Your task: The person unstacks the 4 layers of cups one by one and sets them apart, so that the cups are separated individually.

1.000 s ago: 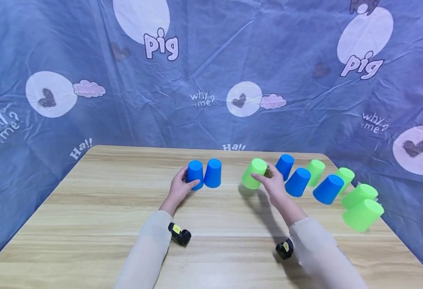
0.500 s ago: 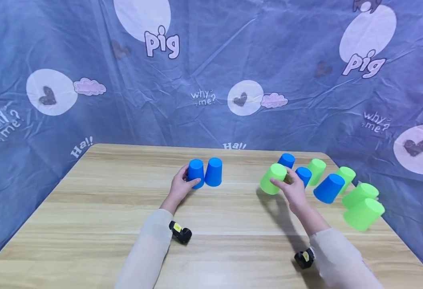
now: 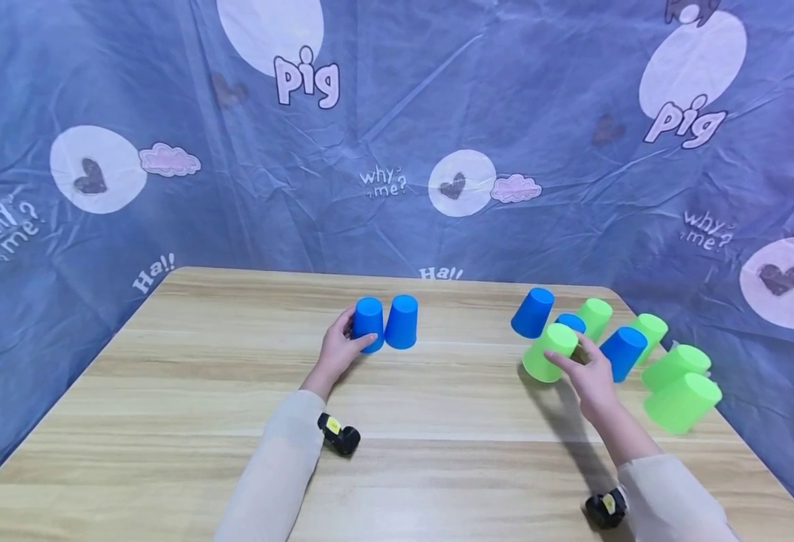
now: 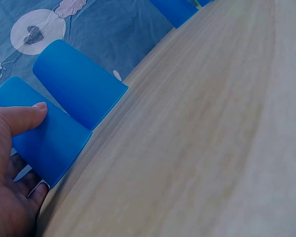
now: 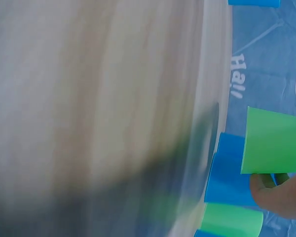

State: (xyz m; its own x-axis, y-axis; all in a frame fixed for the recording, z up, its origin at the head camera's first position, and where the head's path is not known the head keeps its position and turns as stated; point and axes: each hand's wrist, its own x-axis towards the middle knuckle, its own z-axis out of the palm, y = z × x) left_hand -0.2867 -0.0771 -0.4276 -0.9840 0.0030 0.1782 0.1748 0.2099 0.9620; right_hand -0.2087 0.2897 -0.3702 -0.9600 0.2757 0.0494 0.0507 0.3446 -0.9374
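Observation:
In the head view my left hand (image 3: 336, 352) holds an upside-down blue cup (image 3: 368, 322) on the table. Its thumb (image 4: 27, 118) lies along the cup's side in the left wrist view. A second blue cup (image 3: 401, 324) stands right beside that one. With thumb and fingers, my right hand (image 3: 594, 380) grips a green cup (image 3: 546, 360), bottom up and tilted, its shadow falling on the table below. Behind the held cup, a blue cup (image 3: 569, 324) is partly hidden. In the right wrist view the green cup (image 5: 274, 143) overlaps a blue cup (image 5: 229, 173).
More upturned cups stand at the right: a blue cup (image 3: 532, 314), another blue cup (image 3: 624, 352) and several green cups (image 3: 682, 403). The wooden table (image 3: 234, 452) ends at a blue printed cloth (image 3: 369, 226). A small black device (image 3: 339, 436) sits on each wrist.
My right hand has carried the green cup to the right and nearer, from mid-table to in front of the right-hand blue cups. My left hand stays on its blue cup.

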